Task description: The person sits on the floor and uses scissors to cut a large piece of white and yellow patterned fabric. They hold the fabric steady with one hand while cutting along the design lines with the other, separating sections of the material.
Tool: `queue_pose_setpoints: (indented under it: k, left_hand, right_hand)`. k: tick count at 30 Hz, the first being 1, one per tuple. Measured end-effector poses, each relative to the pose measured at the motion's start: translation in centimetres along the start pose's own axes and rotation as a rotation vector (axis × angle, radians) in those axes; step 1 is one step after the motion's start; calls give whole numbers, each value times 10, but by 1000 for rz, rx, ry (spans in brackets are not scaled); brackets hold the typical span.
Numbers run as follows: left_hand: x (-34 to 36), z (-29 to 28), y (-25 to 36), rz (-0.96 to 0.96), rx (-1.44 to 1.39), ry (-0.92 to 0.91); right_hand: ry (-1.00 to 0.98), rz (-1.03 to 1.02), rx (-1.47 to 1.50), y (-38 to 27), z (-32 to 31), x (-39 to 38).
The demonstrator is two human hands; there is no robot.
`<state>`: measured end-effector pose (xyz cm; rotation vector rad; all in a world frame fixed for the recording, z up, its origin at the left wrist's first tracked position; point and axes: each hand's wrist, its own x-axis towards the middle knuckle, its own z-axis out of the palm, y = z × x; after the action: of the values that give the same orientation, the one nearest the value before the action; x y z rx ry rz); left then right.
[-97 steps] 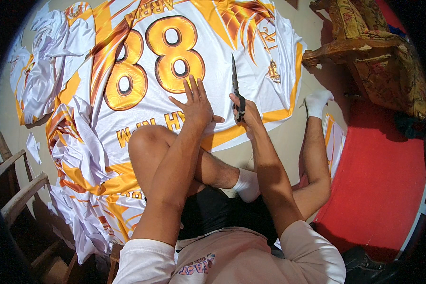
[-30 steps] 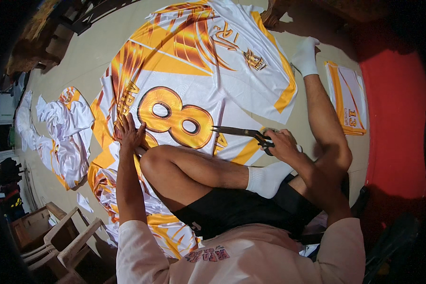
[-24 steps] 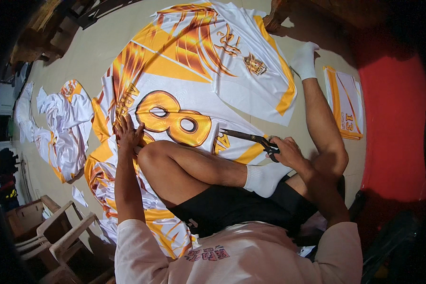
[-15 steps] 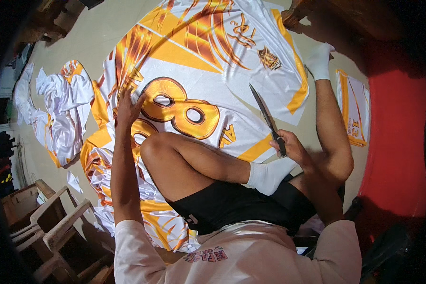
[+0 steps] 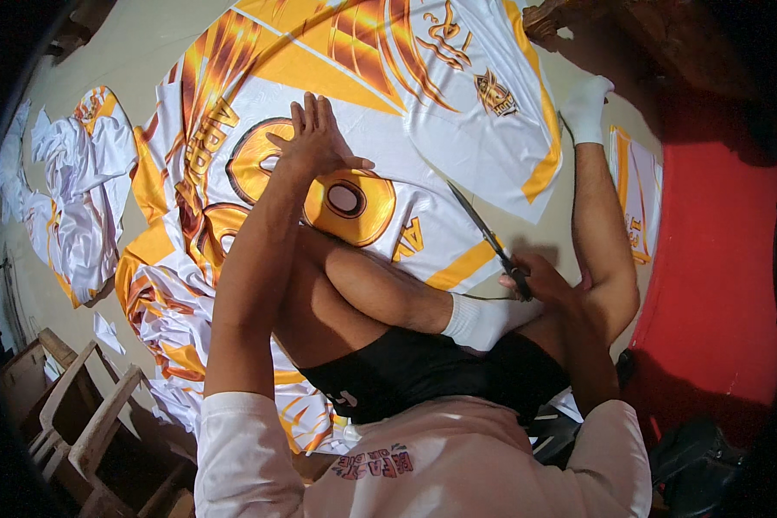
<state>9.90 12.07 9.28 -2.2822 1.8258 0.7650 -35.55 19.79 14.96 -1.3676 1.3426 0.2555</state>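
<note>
White, orange and yellow printed jersey fabric point(image 5: 371, 142) lies spread over the floor in front of me, with large digits across it. Over those digits my left hand point(image 5: 312, 147) is open, its fingers spread, lying on or just above the cloth. A pair of long dark scissors point(image 5: 477, 214) is in my right hand point(image 5: 546, 281), whose fingers are closed around the handles. The blades look nearly closed and point up and left, over the gap between two fabric pieces. Part of the handles is hidden by my fingers.
My bent leg point(image 5: 380, 289) lies along the near edge of the fabric. A crumpled heap of similar cloth point(image 5: 82, 190) is at the left. Folded printed pieces point(image 5: 637, 194) sit beside a red surface point(image 5: 721, 259) at right. A wooden frame point(image 5: 104, 414) stands at lower left.
My left hand has moved right from the fabric's left side onto the large digits, its fingers spreading. My right hand and the scissors have shifted slightly down and right.
</note>
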Motion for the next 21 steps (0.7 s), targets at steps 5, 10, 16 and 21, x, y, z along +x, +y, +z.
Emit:
queue_pose_setpoints:
  k: [5, 10, 16, 21]
  left_hand:
    - [0, 6, -2, -31, 4, 7]
    - [-3, 5, -3, -38, 31, -7]
    - [-6, 2, -1, -47, 11, -15]
    - [-10, 4, -5, -40, -11, 33]
  right_hand:
    - [-112, -154, 85, -11, 14, 37]
    - [-186, -166, 267, -41, 19, 60]
    - [-207, -162, 299, -69, 32, 88]
    - [-130, -199, 389, -69, 53, 107]
